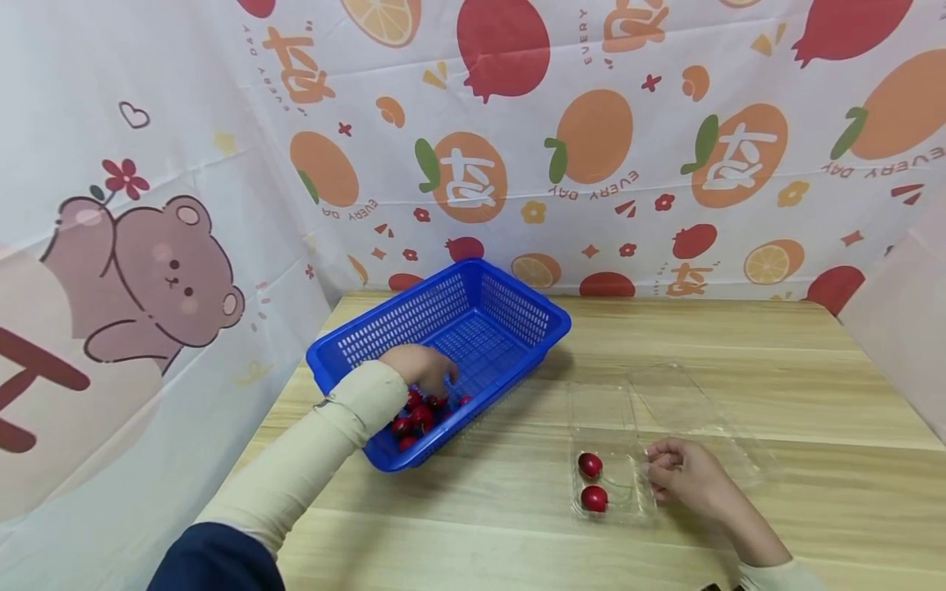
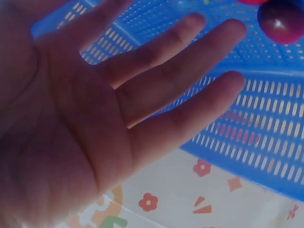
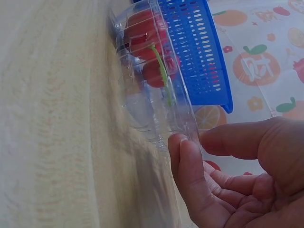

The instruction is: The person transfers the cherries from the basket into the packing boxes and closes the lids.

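My left hand (image 1: 420, 366) is inside the blue plastic basket (image 1: 547, 328), above a cluster of red cherries (image 1: 423, 418). In the left wrist view its fingers (image 2: 185, 76) are spread and fairly straight, with a dark cherry (image 2: 283, 21) beyond the tips; the thumb is mostly cut off. My right hand (image 1: 687, 478) pinches the near right rim of a clear plastic box (image 1: 628, 513) between thumb and fingertips, as the right wrist view shows. Two cherries, one (image 1: 590, 465) behind the other (image 1: 594, 499), lie in the box, with a green stem (image 3: 162, 71) visible.
Another clear plastic piece (image 1: 676, 398), hard to make out, lies behind and right of the box on the wooden table (image 1: 813, 377). A fruit-printed cloth (image 1: 591, 213) hangs behind the table, and a bear-printed one (image 1: 170, 271) hangs on the left.
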Tool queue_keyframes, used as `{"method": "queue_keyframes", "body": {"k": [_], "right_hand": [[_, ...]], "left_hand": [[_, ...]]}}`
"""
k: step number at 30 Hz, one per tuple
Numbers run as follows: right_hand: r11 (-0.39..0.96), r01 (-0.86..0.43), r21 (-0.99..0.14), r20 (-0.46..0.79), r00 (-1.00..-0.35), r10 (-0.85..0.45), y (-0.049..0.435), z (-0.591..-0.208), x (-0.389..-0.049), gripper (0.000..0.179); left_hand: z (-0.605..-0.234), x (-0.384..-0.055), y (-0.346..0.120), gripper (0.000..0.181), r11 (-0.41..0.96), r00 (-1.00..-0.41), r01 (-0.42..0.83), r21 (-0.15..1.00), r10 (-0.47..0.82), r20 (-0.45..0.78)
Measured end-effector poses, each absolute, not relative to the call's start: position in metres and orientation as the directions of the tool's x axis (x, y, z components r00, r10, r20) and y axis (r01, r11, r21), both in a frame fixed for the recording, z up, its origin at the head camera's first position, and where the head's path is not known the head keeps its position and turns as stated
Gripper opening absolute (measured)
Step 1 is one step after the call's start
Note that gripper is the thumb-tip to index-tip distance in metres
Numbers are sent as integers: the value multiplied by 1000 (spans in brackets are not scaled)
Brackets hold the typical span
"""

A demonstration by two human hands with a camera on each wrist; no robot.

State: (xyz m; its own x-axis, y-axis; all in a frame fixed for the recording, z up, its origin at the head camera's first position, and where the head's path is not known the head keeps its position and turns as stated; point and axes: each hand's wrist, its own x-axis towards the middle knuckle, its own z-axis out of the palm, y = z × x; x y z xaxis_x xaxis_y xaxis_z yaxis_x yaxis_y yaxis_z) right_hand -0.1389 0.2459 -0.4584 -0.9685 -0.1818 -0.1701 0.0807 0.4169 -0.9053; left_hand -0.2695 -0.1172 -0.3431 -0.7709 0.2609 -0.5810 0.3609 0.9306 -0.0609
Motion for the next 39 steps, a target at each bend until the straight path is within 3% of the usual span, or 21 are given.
{"method": "queue_keyframes", "body": {"k": [6, 19, 25, 29, 39], "right_hand": [[402, 85, -911, -174, -966, -190, 246, -457, -139, 28], [402, 90, -911, -174, -969, -177, 246, -457, -139, 27], [403, 97, -910, -179, -969, -171, 244, -456, -139, 28], [405, 104, -908, -184, -969, -163, 244, -457, -139, 28], [414, 99, -905, -181, -970, -164, 245, -456, -140, 27]], "left_hand": [[-350, -273, -117, 38, 936, -752, 345, -65, 235, -615], [-363, -277, -126, 42, 982, -797, 186, -34, 130, -590], [-366, -281, -127, 17, 967, -803, 236, -94, 139, -579], [-367, -283, -128, 12, 969, -803, 240, -59, 164, -573], [-369, -285, -130, 29, 976, -809, 214, -39, 155, -567]]}}
